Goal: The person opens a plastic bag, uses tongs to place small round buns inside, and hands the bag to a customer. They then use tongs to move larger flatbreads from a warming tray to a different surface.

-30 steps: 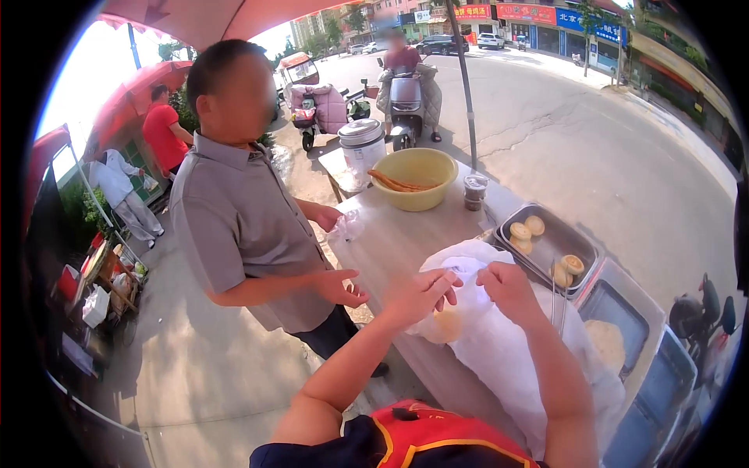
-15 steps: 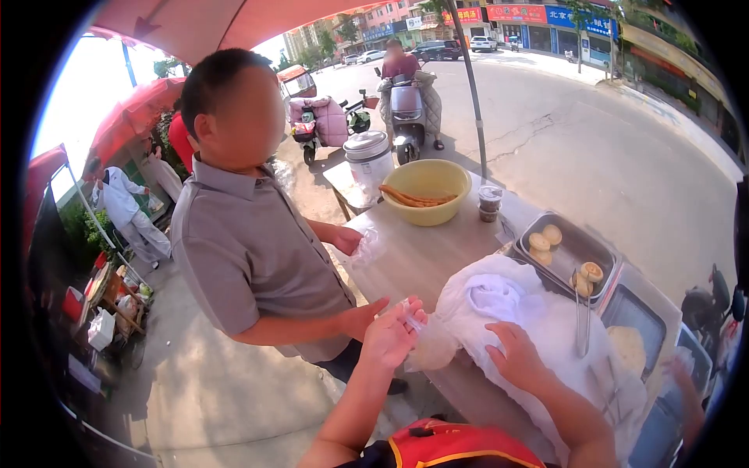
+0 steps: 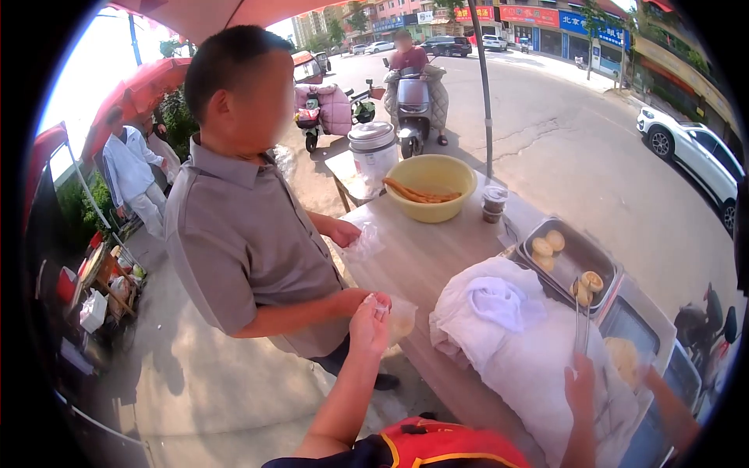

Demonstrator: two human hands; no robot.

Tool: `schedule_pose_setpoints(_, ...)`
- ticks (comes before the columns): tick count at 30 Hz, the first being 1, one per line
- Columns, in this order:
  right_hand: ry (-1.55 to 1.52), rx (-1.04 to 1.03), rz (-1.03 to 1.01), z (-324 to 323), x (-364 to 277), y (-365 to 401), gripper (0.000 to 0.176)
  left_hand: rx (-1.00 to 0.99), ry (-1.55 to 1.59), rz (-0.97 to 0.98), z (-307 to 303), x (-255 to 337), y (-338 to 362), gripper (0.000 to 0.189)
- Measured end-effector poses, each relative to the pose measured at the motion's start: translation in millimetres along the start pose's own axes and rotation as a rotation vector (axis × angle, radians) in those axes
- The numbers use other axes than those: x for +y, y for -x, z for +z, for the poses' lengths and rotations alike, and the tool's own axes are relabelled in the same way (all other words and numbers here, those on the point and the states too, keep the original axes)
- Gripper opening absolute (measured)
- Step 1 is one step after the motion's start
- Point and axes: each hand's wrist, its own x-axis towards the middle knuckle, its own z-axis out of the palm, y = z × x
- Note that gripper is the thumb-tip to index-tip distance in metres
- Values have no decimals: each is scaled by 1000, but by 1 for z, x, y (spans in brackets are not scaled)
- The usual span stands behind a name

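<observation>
My left hand (image 3: pixel 370 327) is closed on the gathered top of a clear plastic bag (image 3: pixel 402 320) with a pale, round item in it. A person's hand (image 3: pixel 349 302) meets mine at the bag; whether it grips the bag too is hidden. My right hand (image 3: pixel 579 384) is closed around the handle end of metal tongs (image 3: pixel 583 331). The far end of the tongs rests at a browned round bun (image 3: pixel 580 292) in a metal tray (image 3: pixel 573 248). Beneath the tongs lies a thick white cloth (image 3: pixel 523 374).
A yellow basin (image 3: pixel 431 212) holds fried dough sticks (image 3: pixel 417 193). Lidded cups (image 3: pixel 494 204) stand beside it. A person in a grey shirt (image 3: pixel 242 226) is at the table's left side. Another person's hand (image 3: pixel 659 390) reaches in by the flat dough (image 3: pixel 622 359). An umbrella pole (image 3: pixel 487 101) rises behind.
My left hand has closed and moved left with the bag, towards the other person. My right hand has gone from above the cloth down to the tongs. A white car has appeared.
</observation>
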Motion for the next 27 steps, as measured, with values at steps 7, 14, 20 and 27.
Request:
schedule_pose_setpoints(7, 134, -25, 15, 17, 42, 17, 37, 55, -256, 152, 24, -6, 6, 39)
schedule_pose_setpoints(14, 240, -48, 10, 28, 63, 28, 36, -61, -322, 53, 22, -25, 19, 43)
schedule_pose_setpoints(20, 238, -115, 14, 33, 66, 29, 34, -75, -479, -120, 9, -47, 25, 33)
schedule_pose_setpoints(27, 278, -131, 27, 34, 72, 30, 33, -122, -586, -214, -21, -60, 18, 28)
